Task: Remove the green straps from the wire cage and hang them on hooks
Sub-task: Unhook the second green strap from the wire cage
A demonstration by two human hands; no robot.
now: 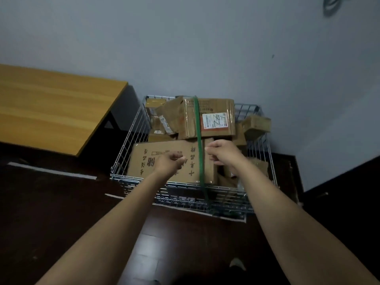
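Backdrop: grey wall (185,48), dark floor (51,202).
Cage (131,138): boxes (213,105) inside.
Strap (198,128): over boxes, far rim to near rim.
Left hand (169,163): clenched, empty, over near box (144,161).
Right hand (223,152): curled beside strap; grasp unclear.

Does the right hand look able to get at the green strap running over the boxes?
Probably yes. The right hand is just right of the green strap, fingertips nearly at it, above the cardboard boxes. Nothing shows between them; the left hand is on the strap's other side.
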